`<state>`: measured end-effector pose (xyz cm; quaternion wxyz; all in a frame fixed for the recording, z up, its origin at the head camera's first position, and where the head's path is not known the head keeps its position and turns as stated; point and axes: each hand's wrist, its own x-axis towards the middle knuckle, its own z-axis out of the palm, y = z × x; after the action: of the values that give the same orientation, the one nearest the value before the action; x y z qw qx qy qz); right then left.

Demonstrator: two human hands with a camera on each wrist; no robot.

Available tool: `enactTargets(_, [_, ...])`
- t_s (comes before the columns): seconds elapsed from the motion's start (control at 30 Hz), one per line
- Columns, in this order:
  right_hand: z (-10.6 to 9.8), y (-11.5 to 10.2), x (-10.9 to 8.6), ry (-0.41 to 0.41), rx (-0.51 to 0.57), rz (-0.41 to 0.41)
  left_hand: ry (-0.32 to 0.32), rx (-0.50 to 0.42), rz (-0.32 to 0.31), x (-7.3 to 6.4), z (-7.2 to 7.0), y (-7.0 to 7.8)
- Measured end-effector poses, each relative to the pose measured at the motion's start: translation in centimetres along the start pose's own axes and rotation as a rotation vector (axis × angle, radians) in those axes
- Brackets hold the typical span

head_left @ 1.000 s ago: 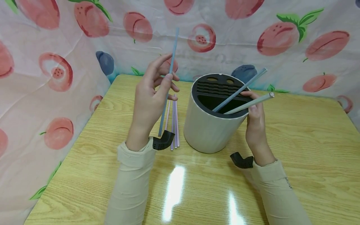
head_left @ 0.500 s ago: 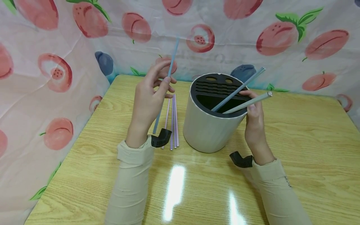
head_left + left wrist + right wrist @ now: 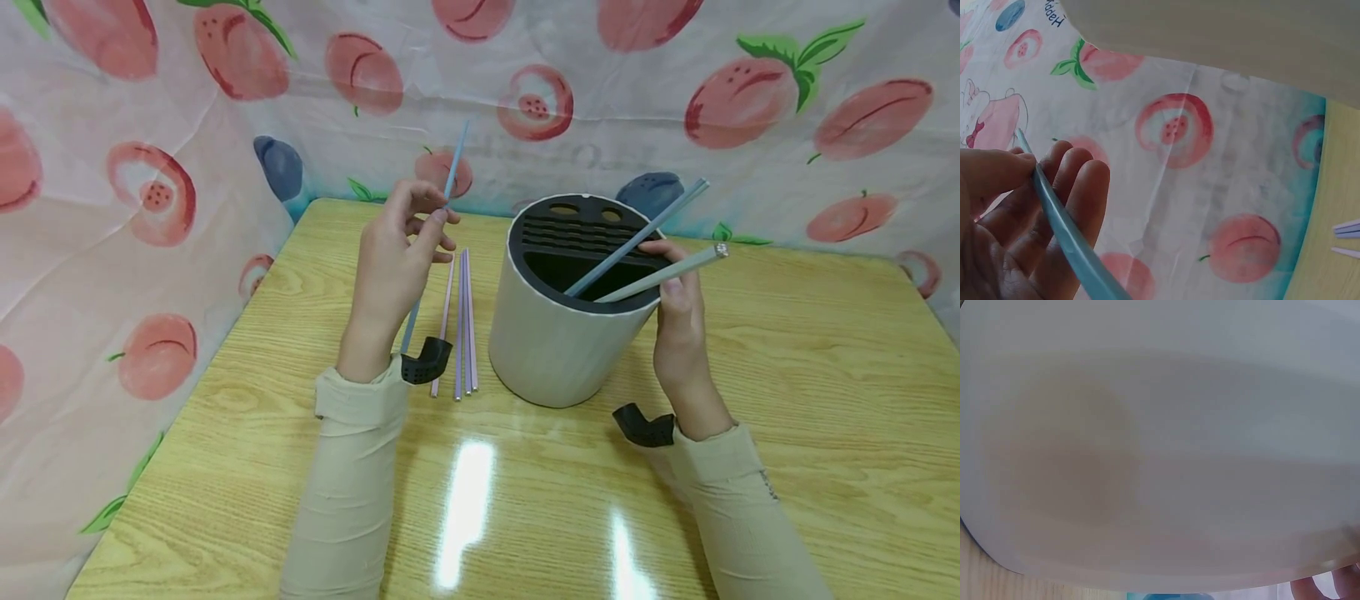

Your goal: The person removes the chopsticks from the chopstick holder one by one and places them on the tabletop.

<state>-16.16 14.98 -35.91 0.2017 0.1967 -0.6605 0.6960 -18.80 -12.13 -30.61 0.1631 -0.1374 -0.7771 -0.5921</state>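
My left hand (image 3: 392, 262) pinches a blue chopstick (image 3: 455, 167) between thumb and fingers, its thin tip pointing up and away. In the left wrist view the chopstick (image 3: 1075, 247) crosses the palm, with the other fingers extended. To the right stands a round cream utensil holder (image 3: 555, 358) with a black slotted top. My right hand (image 3: 682, 346) grips its right side near the rim. Blue chopsticks (image 3: 637, 237) and pale green chopsticks (image 3: 667, 273) lean out of its large opening. Holder wall (image 3: 1160, 456) fills most of the right wrist view.
Several pink and purple chopsticks (image 3: 465, 333) lie on the wooden table (image 3: 555, 492) between my left hand and the holder. A peach-printed cloth (image 3: 600, 83) hangs behind and along the left side. Black wrist mounts (image 3: 427, 361) stick out from both sleeves.
My left hand has drawn slightly left, and the chopstick in it has come down, its upper tip now lower. My right hand and the holder stay nearly still.
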Motion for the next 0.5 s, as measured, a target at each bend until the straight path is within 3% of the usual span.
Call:
enactTargets(0.13, [0.0,0.0,0.0,-0.002,0.013,0.004,0.009,0.018,0.0,0.3,0.0,-1.3])
enactTargets(0.5, [0.0,0.0,0.1,-0.009,0.022,0.008,-0.035,0.1,-0.094,0.8,0.2,-3.2])
